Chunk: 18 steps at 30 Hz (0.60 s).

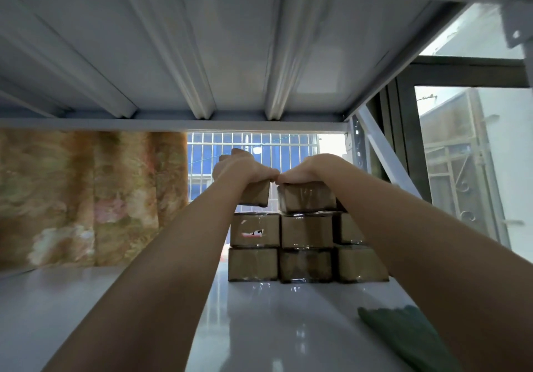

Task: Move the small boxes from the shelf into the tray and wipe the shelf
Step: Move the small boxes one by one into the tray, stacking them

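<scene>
Both arms reach deep into a white metal shelf (144,314), toward a stack of small cardboard boxes (305,247) standing on it at the back, wrapped in clear tape and piled three rows high. The left hand (245,167) curls over the top of the upper left box (256,194), fingers wrapped over its far edge, and this box sits tilted, its near bottom edge apart from the box below it. The right hand (311,170) grips the upper middle box (307,198) the same way from above; the knuckles of the two hands nearly touch (whether they actually meet cannot be told). A green cloth (403,337) lies on the shelf near the front, partly hidden by the right forearm. Behind the stack are a barred window (259,141) and, to the left, a patterned curtain (86,198). The underside of the next shelf board (202,54) fills the upper view.
</scene>
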Tool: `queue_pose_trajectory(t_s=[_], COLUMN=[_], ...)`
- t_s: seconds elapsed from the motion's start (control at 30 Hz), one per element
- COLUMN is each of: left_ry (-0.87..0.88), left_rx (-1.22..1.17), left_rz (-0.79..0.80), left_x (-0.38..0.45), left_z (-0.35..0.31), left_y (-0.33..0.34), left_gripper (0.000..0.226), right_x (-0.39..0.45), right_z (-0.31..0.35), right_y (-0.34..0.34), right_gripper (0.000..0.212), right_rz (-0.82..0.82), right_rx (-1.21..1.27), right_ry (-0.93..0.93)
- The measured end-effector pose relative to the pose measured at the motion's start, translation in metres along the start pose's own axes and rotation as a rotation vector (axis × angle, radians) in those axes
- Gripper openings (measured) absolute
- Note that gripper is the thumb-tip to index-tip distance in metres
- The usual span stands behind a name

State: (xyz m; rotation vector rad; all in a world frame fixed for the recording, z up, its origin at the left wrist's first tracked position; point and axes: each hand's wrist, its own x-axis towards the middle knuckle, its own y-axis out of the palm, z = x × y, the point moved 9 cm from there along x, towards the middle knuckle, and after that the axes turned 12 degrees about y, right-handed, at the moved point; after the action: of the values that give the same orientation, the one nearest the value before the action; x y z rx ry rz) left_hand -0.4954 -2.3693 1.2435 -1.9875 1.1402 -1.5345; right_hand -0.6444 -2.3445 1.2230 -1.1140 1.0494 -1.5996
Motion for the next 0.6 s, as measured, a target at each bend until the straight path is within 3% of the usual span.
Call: queue_pose_trajectory(t_s=[0.1, 0.33, 0.4, 0.53, 0.6], left_ry=[0.027, 0.096, 0.116, 0.106, 0.096], left_rx=[-0.063, -0.037, -0.042, -0.085, -0.127], left_rz=[-0.067, -0.266, -0.283, -0.328, -0.372], left_x=[0.002, -0.004, -0.008, -0.012, -0.011], left_z=[-0.001, -0.008, -0.01, -0.006, -0.001], left_y=[-0.006, -0.021, -0.022, -0.025, -0.029], left_gripper=[0.098, 0.107, 0.102, 0.115, 0.117], right_x=[-0.001, 0.007, 0.016, 0.017, 0.008], right_z=[0.007, -0.005, -0.003, 0.002, 0.004], right_y=[0.01, 0.008, 0.005, -0.019, -0.028], right_gripper=[0.044, 0.044, 0.057, 0.108, 0.114], right_rz=[0.119, 0.066, -0.016, -0.348, -0.479], right_rx=[0.049, 0.064, 0.132, 0.249, 0.283], right_ry=[-0.011, 0.045, 0.05, 0.025, -0.013])
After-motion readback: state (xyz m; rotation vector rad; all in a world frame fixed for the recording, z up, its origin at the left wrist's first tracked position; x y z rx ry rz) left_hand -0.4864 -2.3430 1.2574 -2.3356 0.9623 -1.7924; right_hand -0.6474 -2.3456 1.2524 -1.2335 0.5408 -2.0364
